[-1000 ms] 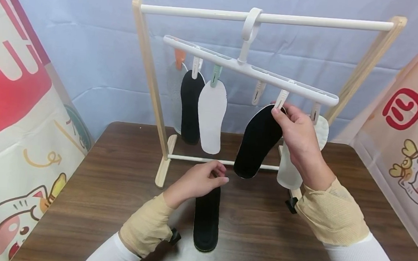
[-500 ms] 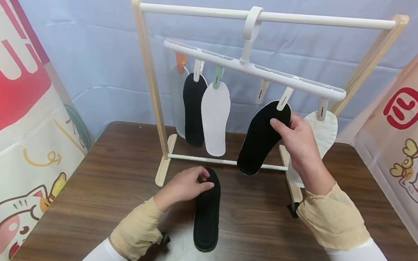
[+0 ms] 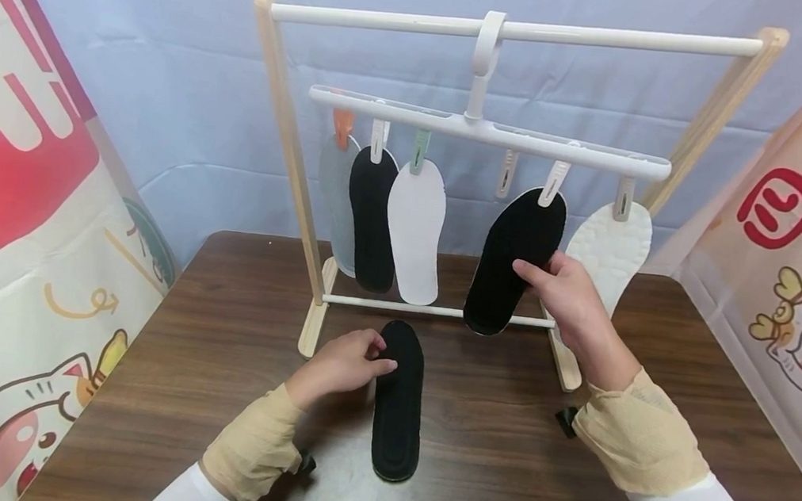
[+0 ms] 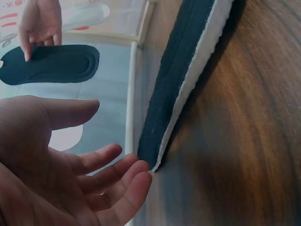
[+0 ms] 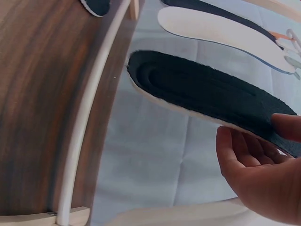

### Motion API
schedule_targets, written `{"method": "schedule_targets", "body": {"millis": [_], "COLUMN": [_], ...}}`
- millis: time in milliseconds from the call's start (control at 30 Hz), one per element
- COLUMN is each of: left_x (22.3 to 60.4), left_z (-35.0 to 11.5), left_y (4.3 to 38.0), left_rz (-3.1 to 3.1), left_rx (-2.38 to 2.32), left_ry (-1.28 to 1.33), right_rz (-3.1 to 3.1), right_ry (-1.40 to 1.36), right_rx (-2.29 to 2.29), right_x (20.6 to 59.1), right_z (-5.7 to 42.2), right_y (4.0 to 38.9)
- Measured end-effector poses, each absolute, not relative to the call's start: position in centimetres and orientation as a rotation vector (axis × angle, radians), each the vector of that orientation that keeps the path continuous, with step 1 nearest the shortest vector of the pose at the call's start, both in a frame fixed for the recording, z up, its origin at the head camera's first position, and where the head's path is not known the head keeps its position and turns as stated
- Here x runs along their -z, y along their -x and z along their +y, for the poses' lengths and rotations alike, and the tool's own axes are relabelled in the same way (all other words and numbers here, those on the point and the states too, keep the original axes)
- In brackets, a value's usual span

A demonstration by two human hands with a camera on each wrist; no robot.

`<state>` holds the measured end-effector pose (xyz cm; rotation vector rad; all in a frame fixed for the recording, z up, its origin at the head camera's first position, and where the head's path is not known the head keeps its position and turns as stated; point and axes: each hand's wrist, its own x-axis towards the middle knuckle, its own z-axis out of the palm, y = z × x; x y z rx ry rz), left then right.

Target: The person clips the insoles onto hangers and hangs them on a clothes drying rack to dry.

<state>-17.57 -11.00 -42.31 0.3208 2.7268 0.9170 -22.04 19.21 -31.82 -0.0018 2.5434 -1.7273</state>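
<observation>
A black insole [image 3: 512, 244] hangs slanted from a white clip [image 3: 554, 184] on the right half of the hanger. My right hand [image 3: 575, 302] pinches its right edge partway down, thumb on the black face and fingers behind. The right wrist view shows the insole's pale underside edge above those fingers [image 5: 230, 150]. On the table lies a second black insole [image 3: 397, 409], lengthwise. Beside its far end is my left hand [image 3: 341, 365], fingers loosely bent and thumb apart; in the left wrist view its fingertips [image 4: 141, 181] come right at the insole's tip.
A white hanger [image 3: 511, 135] hooks over the rack's top rail [image 3: 392, 21], its right end lower. Grey, black and white insoles hang on its left half, a padded white one [image 3: 612, 245] at far right. A bare clip [image 3: 506, 174] hangs between. The rack's wooden feet [image 3: 315, 311] stand on the table.
My right hand has slid down from the clip along the hanging insole's edge. The hanger has tilted back closer to level. My left hand has drawn down and left, uncovering the lying insole's far end.
</observation>
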Motion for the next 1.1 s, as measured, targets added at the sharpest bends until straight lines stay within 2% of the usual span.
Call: {"method": "schedule_targets", "body": {"millis": [600,1100], "left_x": [43.5,44.1], "left_z": [-11.0,-10.7], "left_y": [17.5,17.9], "left_rz": [2.729,2.734], "left_rx": [-0.779,-0.705], "left_ry": [-0.183,-0.184], "right_rz": [2.473,2.308], "right_ry": [0.031,0.052], "right_rx": [1.597,1.626], "right_x": [36.7,40.1], "right_z": [20.4,20.9], "right_y": [21.3,20.7]}}
